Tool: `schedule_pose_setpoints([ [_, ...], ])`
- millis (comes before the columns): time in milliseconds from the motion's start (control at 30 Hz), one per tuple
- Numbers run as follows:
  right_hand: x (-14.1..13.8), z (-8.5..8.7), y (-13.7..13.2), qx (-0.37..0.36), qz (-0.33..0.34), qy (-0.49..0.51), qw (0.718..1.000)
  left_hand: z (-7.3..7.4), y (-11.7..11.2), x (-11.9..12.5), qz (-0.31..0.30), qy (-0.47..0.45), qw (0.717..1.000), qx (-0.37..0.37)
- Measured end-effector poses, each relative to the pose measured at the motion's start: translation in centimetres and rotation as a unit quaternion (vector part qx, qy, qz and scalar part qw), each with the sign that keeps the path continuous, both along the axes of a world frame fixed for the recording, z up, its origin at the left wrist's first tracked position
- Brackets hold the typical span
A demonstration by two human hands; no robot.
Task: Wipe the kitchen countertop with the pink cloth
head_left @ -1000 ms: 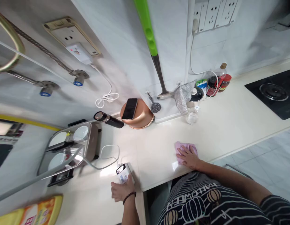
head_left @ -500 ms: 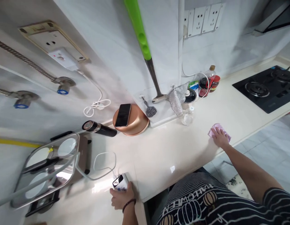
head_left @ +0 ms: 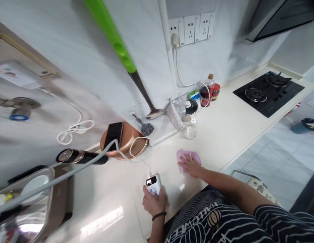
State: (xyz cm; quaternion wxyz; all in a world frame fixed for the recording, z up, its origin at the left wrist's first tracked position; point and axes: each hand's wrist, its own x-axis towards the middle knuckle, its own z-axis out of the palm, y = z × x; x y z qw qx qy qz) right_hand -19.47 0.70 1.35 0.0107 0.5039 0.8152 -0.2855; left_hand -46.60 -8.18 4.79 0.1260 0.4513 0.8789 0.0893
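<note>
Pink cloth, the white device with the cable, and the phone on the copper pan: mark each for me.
pink cloth (head_left: 193,155), head view, bare far edge.
white device (head_left: 152,181), head view, its dark display end.
phone (head_left: 113,134), head view, middle of its dark face.

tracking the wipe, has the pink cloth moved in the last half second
Yes. The pink cloth slid away from the stove, back in front of the small glass jar.

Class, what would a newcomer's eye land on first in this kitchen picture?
The bright green handle slanting across the white wall, top left. Then the right hand flat on a pink cloth on the counter, and the left hand gripping a white device near its front edge.
</note>
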Motion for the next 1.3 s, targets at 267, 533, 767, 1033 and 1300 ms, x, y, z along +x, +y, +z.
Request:
schedule_pose_setpoints([
  [267, 11.6, -1.5, -8.1, -0.001, -0.048, -0.062, 0.997, -1.3, 0.1, 2.3, -0.048, 0.003, 0.999, 0.005],
  [533, 22.8, -0.6, -3.4, 0.03, -0.341, -0.141, 0.929, -1.5, -0.2, 2.8, -0.049, 0.021, 0.999, -0.009],
  [767, 17.3, -0.3, 2.3, 0.017, -0.189, -0.089, 0.978, -1.8, -0.7, 6.3, 0.013, 0.013, 1.0, 0.009],
  [1033, 17.9, -1.6, 3.9, 0.014, 0.064, 0.027, 0.998, -2.1, 0.2, 12.5, 0.034, 0.03, 0.999, -0.008],
  [1300, 25.4, 1.7, 20.1, -0.014, -0.069, -0.135, 0.988, -2.8, 0.2, 15.6, 0.077, 0.035, 0.996, -0.029],
])
